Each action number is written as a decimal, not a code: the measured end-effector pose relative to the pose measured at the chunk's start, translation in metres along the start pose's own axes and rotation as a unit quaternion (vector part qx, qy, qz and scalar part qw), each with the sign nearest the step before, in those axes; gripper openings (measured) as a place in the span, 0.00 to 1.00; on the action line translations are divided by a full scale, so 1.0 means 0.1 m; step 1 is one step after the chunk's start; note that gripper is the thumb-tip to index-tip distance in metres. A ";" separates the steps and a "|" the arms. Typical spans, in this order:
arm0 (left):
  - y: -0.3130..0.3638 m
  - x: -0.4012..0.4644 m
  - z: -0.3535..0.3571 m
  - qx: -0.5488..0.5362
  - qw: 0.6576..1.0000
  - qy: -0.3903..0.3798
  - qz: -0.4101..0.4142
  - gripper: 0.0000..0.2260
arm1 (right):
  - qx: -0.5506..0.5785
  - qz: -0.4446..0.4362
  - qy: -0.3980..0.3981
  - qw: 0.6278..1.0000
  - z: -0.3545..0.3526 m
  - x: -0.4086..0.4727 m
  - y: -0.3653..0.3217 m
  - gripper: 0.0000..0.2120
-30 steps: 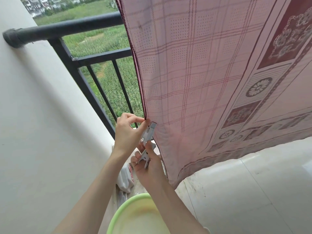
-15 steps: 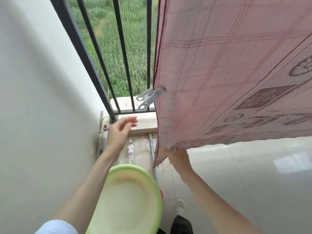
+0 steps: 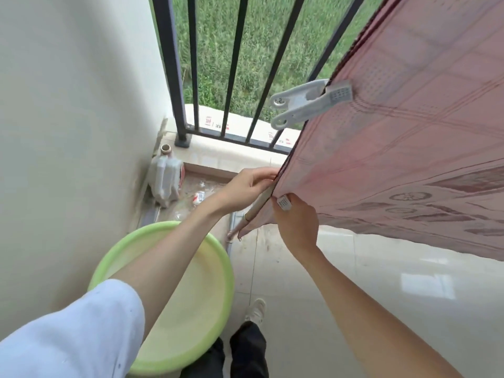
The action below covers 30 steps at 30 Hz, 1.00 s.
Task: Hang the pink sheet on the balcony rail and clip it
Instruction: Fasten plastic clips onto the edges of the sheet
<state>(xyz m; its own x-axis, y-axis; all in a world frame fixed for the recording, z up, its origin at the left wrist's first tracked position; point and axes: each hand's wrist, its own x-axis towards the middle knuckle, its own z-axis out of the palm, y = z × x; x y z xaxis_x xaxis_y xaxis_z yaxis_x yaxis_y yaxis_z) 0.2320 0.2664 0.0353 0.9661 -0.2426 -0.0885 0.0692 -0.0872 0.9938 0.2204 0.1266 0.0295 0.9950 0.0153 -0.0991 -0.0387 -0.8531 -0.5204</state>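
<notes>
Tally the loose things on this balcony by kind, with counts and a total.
Pink sheet: 1
Grey clips: 2, one clamped on the sheet's edge, one in the right hand
Green basin: 1
Plastic jug: 1
Total: 5

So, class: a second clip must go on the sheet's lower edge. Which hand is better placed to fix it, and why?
The right hand: it holds the second clip at the pink sheet edge; the left hand pinches the hem.

Pale tiled floor [image 3: 381, 309] carries a green basin [image 3: 218, 257] and plastic jug [image 3: 166, 178] by the wall.
</notes>
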 end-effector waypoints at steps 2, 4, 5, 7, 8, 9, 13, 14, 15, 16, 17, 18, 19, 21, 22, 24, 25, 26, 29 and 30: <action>-0.03 -0.01 -0.02 -0.019 1.000 0.011 -0.008 0.15 | 0.024 0.001 0.009 1.000 -0.01 -0.05 0.08 0.09; -0.08 -0.01 -0.06 -0.029 0.999 0.033 -0.025 0.14 | 0.049 0.010 0.018 0.999 -0.04 -0.05 0.16 0.07; -0.10 -0.01 -0.08 -0.026 0.998 0.043 -0.028 0.14 | 0.063 0.017 0.018 0.998 -0.04 -0.03 0.18 0.06; -0.12 -0.01 -0.10 -0.014 0.998 0.060 -0.028 0.14 | 0.085 0.027 0.010 0.996 -0.04 -0.02 0.21 0.05; -0.13 0.00 -0.09 -0.011 0.997 0.071 -0.030 0.15 | 0.090 0.028 0.003 0.996 -0.03 -0.02 0.21 0.04; -0.15 0.00 -0.07 -0.010 0.996 0.085 -0.035 0.14 | 0.095 0.026 -0.006 0.995 -0.01 -0.03 0.22 0.04; -0.18 0.06 -0.10 0.044 0.988 0.142 -0.034 0.11 | 0.133 0.010 -0.054 0.990 0.03 -0.10 0.22 0.07; -0.17 0.07 -0.14 0.076 0.986 0.148 -0.028 0.10 | 0.140 0.010 -0.070 0.988 0.03 -0.11 0.22 0.10; -0.15 0.08 -0.18 0.103 0.983 0.151 -0.020 0.08 | 0.149 0.010 -0.085 0.985 0.02 -0.12 0.22 0.12; -0.12 0.10 -0.23 0.122 0.980 0.158 -0.007 0.06 | 0.158 0.007 -0.097 0.983 0.01 -0.13 0.22 0.14; -0.08 0.13 -0.28 0.133 0.976 0.171 0.009 0.06 | 0.165 0.003 -0.099 0.981 0.00 -0.13 0.21 0.15; -0.04 0.16 -0.32 0.137 0.972 0.187 0.026 0.06 | 0.172 -0.003 -0.091 0.981 -0.02 -0.13 0.20 0.15; 0.01 0.21 -0.35 0.137 0.969 0.201 0.041 0.05 | 0.180 -0.010 -0.071 0.981 -0.03 -0.11 0.19 0.15; 0.08 0.28 -0.35 0.132 0.965 0.219 0.062 0.05 | 0.191 -0.028 -0.029 0.981 -0.04 -0.06 0.17 0.13; 0.07 0.29 -0.33 0.133 0.965 0.221 0.058 0.05 | 0.179 -0.035 -0.025 0.983 -0.04 -0.04 0.17 0.12; -0.02 0.22 -0.27 0.144 0.968 0.205 0.020 0.05 | 0.125 -0.034 -0.050 0.990 0.00 -0.03 0.22 0.10; -0.08 0.17 -0.24 0.153 0.970 0.191 0.001 0.05 | 0.107 -0.025 -0.062 0.992 0.03 -0.04 0.25 0.10; -0.13 0.12 -0.21 0.162 0.971 0.178 -0.010 0.04 | 0.101 -0.016 -0.071 0.992 0.06 -0.04 0.26 0.10; -0.14 0.16 -0.18 0.180 0.968 0.175 -0.009 0.04 | 0.100 -0.029 -0.077 0.992 0.08 -0.03 0.21 0.14; -0.11 0.19 -0.19 0.175 0.970 0.170 -0.012 0.04 | 0.106 -0.028 -0.081 0.991 0.08 -0.02 0.19 0.15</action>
<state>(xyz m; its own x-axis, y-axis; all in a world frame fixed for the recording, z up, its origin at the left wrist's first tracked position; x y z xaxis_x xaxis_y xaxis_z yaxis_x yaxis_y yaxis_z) 0.2542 0.2807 0.0244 0.9956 0.0909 -0.0242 0.0609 -0.4260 0.9027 0.2167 0.1142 0.0128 0.9687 0.1583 -0.1914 -0.0194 -0.7199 -0.6938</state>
